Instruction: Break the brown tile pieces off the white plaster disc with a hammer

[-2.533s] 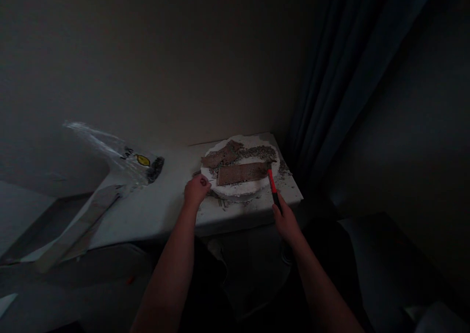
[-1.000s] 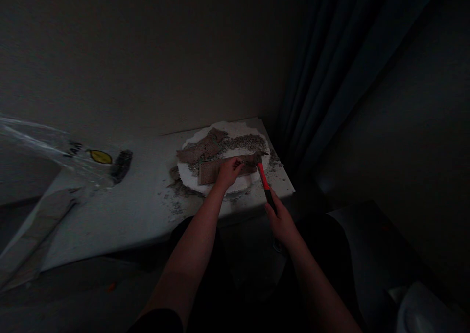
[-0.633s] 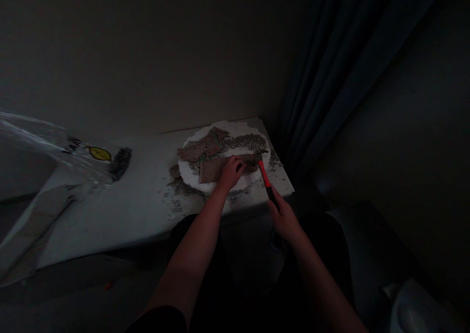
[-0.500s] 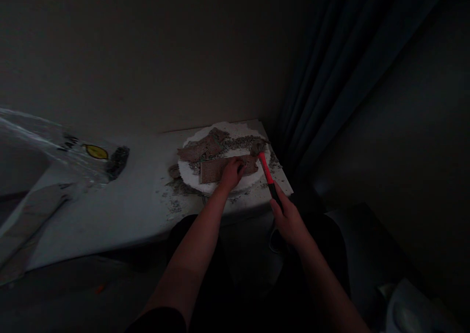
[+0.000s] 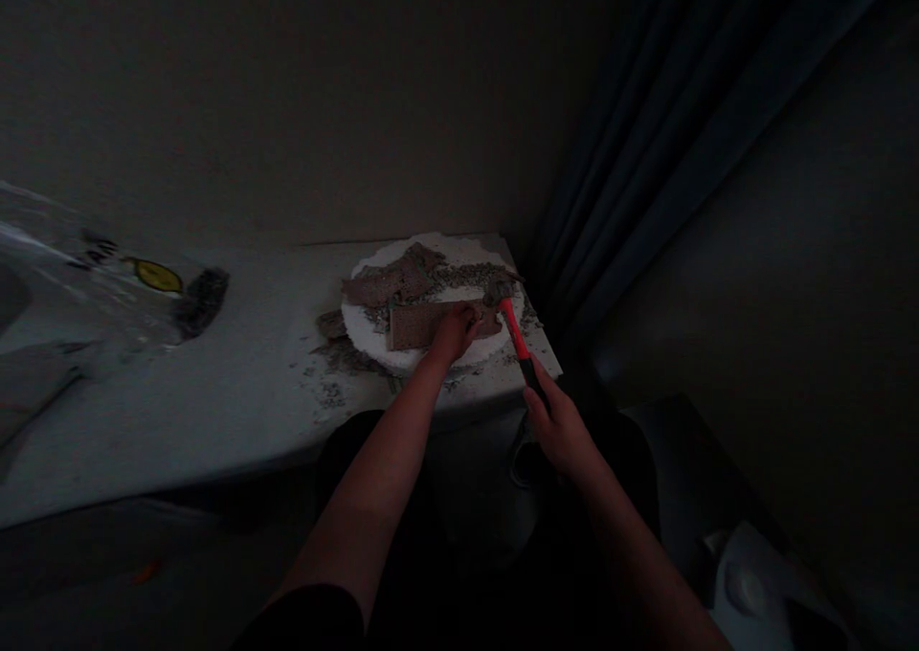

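A white round foam disc (image 5: 373, 333) lies on a white table (image 5: 215, 392), bearing brown tile slabs and grey crumbs. My left hand (image 5: 455, 330) rests on the right end of a long brown slab (image 5: 416, 323), fingers curled onto it. My right hand (image 5: 556, 426) grips the black end of a red-handled hammer (image 5: 514, 328). The hammer's head hovers just above the slab's right end, beside my left fingers. Broken brown pieces (image 5: 384, 282) lie at the back of the disc.
A clear plastic bag (image 5: 107, 287) with a yellow label and a dark lump lies at the table's left. Grey rubble (image 5: 334, 354) is scattered by the disc. A dark curtain (image 5: 646, 134) hangs at the right, a wall behind. The room is dim.
My left hand moved from the disc's left rim onto the long slab. The hammer head was lifted slightly and stays over the slab's right end. The view shifted a little.
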A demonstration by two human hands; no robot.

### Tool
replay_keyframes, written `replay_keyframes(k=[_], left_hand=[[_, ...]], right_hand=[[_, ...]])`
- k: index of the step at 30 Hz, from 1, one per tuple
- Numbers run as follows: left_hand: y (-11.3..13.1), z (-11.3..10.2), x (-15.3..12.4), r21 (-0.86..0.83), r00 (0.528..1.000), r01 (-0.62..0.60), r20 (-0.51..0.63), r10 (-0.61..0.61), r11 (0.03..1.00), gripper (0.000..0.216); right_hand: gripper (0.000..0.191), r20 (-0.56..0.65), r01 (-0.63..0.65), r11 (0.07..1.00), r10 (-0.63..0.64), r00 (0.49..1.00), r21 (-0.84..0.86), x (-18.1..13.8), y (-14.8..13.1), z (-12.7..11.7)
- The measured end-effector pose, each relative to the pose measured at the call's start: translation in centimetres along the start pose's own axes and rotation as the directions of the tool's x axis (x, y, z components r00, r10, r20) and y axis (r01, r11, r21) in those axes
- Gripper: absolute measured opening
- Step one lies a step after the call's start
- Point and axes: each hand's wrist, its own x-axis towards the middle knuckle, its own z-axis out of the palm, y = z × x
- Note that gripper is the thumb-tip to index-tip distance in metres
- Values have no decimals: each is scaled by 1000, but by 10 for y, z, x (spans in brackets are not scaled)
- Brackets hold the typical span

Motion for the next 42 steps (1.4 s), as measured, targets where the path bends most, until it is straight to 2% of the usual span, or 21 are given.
replay_keyframes(k=[10, 18, 23, 28, 33, 42], left_hand=[[-5, 5, 0, 22, 1000, -21, 13, 21, 1000, 17], [-4, 3, 0, 37, 999, 1, 41, -2, 999, 15], [-5, 4, -1, 29, 1000, -11, 17, 11, 1000, 15], [-7, 5, -1, 4, 999, 5, 34, -6, 1000, 15], [-7, 5, -1, 33, 1000, -1, 24, 0, 999, 15], [-5, 3, 0, 20, 1000, -4, 23, 3, 1000, 14]], right_hand=[[58, 26, -56, 996, 58, 998, -68, 4, -12, 0], [60, 19, -33, 996, 35, 999, -79, 5, -10, 5], [61, -18, -31, 997, 30, 999, -74, 7, -9, 7], [59, 32, -44, 997, 46, 998, -64, 6, -8, 8], [59, -12, -34, 998, 33, 999, -60, 3, -6, 10], [60, -1, -43, 994, 43, 999, -101, 6, -9, 7]])
